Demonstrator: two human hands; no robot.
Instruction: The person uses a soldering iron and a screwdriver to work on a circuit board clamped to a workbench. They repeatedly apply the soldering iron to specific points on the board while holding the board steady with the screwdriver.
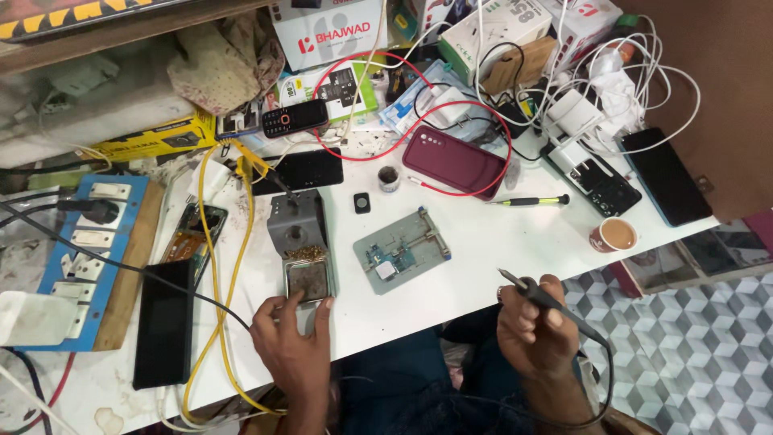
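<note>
My right hand [535, 326] is shut on a black soldering iron [541, 298], its tip pointing up and left over the white table's front edge. My left hand [294, 338] rests on the near end of a grey soldering iron stand [299, 242], which holds a brass wool ball and a dark sponge tray. Between the hands, further back, a grey metal board holder [403, 250] clamps a small circuit board. A small black square part [362, 202] and a little round tin [389, 178] lie behind it.
A maroon phone case [455, 161], several dark phones, a green-handled screwdriver [527, 200] and a cup of tea [616, 235] lie on the white table [499, 258]. A blue switch board [88, 258] sits at left, yellow cables [229, 266] beside it. Boxes and tangled wires crowd the back.
</note>
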